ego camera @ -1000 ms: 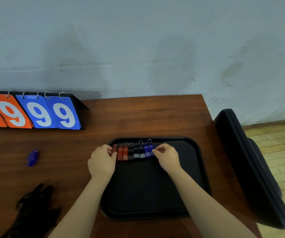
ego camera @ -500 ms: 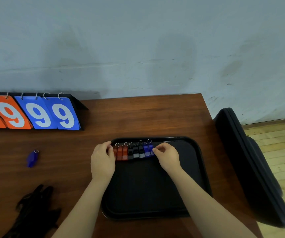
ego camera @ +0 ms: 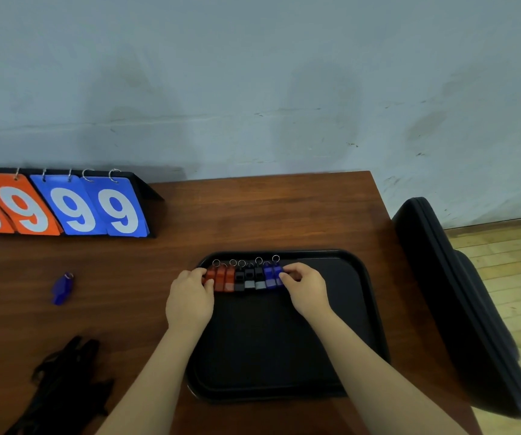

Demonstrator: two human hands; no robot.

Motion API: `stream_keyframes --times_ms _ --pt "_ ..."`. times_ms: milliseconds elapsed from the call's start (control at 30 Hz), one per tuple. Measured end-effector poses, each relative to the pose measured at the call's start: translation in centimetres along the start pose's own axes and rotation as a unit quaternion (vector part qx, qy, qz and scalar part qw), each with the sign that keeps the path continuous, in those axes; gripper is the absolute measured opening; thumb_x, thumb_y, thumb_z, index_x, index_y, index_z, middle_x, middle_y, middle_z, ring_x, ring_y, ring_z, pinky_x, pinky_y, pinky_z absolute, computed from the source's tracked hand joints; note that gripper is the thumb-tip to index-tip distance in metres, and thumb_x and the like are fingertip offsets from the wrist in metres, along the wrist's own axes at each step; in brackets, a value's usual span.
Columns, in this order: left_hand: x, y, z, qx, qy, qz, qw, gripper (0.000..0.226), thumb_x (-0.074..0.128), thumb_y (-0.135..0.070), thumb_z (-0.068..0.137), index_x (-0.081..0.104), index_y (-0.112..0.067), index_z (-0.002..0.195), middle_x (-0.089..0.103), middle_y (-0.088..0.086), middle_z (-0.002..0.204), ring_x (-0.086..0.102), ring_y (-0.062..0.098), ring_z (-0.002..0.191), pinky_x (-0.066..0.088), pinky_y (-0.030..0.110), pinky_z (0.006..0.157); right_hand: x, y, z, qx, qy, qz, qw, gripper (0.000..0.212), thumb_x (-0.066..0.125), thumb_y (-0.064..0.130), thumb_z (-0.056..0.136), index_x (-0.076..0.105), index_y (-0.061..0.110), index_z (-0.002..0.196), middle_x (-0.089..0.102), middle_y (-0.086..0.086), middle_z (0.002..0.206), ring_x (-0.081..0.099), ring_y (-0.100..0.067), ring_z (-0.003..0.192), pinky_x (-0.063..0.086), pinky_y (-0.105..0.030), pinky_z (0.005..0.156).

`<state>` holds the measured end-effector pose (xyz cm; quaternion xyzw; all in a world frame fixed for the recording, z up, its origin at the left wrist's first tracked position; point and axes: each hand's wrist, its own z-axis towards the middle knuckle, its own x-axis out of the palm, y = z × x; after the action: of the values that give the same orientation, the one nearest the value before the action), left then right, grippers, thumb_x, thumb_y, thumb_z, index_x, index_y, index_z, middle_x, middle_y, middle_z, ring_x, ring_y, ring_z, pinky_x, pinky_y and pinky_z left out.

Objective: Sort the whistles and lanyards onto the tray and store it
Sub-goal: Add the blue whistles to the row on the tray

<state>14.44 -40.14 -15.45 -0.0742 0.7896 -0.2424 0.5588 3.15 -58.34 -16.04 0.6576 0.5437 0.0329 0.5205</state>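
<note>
A black tray [ego camera: 375,312] lies on the brown table. Along its far edge runs a tight row of whistles with metal rings: three red whistles [ego camera: 223,279], three black whistles [ego camera: 249,279], two blue whistles [ego camera: 270,277]. My left hand [ego camera: 190,302] pinches the red end of the row with curled fingers and thumb. My right hand [ego camera: 308,290] pinches the blue end the same way. A loose blue whistle [ego camera: 61,288] lies on the table at the left. A heap of black lanyards [ego camera: 64,384] sits at the near left.
A flip scoreboard [ego camera: 64,205] showing orange and blue nines stands at the back left against the wall. A large black zip case [ego camera: 460,309] leans beside the table's right edge, over a wooden floor [ego camera: 510,271].
Both hands stay at the two ends of the whistle row. My left hand's fingers have closed in slightly on the red end.
</note>
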Motion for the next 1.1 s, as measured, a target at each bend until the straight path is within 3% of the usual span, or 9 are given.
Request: stream_keyframes --times_ms 233,400,600,767,867,1000,1100 --pt "-0.1 0.0 0.0 0.0 0.0 0.0 1.0 0.036 0.054 -0.029 0.096 0.056 -0.017 0.13 0.057 0.004 0.121 0.054 0.018 0.111 0.049 0.031 0.085 0.0 -0.3 -0.3 -0.001 0.003 -0.025 1.0 0.026 0.06 0.022 0.095 0.062 0.019 0.121 0.061 0.009 0.098 0.054 0.001 0.08 0.038 -0.011 0.063" --pt "-0.9 0.0 -0.6 -0.012 -0.006 -0.04 0.999 0.04 0.056 -0.027 0.095 0.051 -0.018 0.133 0.053 0.003 0.126 0.057 0.015 0.107 0.05 0.029 0.082 0.1 0.5 -1.3 -0.033 -0.041 -0.071 0.996 0.031 0.063 0.026 0.093 0.056 0.019 0.123 0.052 0.001 0.117 0.05 -0.002 0.078 0.035 -0.01 0.061" --pt "-3.6 2.5 -1.3 -0.028 -0.046 -0.025 0.998 0.036 0.055 -0.029 0.094 0.054 -0.018 0.128 0.054 0.004 0.125 0.055 0.019 0.11 0.052 0.036 0.088 1.6 2.0 -3.2 -0.116 -0.022 -0.093 0.989 0.024 0.061 0.02 0.093 0.057 0.016 0.117 0.056 0.0 0.109 0.052 -0.004 0.081 0.039 -0.01 0.065" --pt "-7.6 7.6 -0.5 -0.079 -0.066 0.063 0.993 0.05 0.056 -0.035 0.092 0.047 -0.015 0.137 0.039 0.013 0.141 0.044 0.03 0.125 0.044 0.042 0.096 4.7 4.0 -5.2 -0.175 0.03 -0.121 0.977 0.022 0.061 0.022 0.093 0.058 0.018 0.115 0.054 0.006 0.106 0.054 -0.004 0.087 0.045 -0.018 0.077" --pt "-9.6 11.1 0.3 -0.123 -0.04 0.106 0.986 0.061 0.055 -0.036 0.091 0.035 -0.013 0.144 0.024 0.017 0.151 0.032 0.036 0.133 0.038 0.048 0.102 7.6 5.5 -6.3 -0.208 0.062 -0.138 0.966 0.016 0.06 0.021 0.093 0.058 0.019 0.109 0.055 0.005 0.105 0.057 -0.009 0.088 0.051 -0.026 0.081" --pt "-11.3 14.6 1.4 -0.141 0.003 0.129 0.982 0.074 0.053 -0.041 0.092 0.015 -0.021 0.152 0.0 0.017 0.159 0.014 0.038 0.143 0.03 0.051 0.11 11.7 8.1 -7.6 -0.238 0.113 -0.165 0.951 0.022 0.058 0.022 0.094 0.056 0.018 0.116 0.055 0.002 0.107 0.056 -0.011 0.088 0.05 -0.027 0.081" --pt "-11.6 16.4 2.1 -0.143 0.042 0.111 0.983 0.075 0.053 -0.044 0.092 0.014 -0.022 0.153 0.001 0.013 0.16 0.015 0.036 0.144 0.03 0.051 0.111 14.3 9.8 -8.4 -0.252 0.139 -0.178 0.941 0.024 0.056 0.022 0.095 0.056 0.018 0.119 0.055 0.002 0.108 0.056 -0.011 0.089 0.05 -0.027 0.081"
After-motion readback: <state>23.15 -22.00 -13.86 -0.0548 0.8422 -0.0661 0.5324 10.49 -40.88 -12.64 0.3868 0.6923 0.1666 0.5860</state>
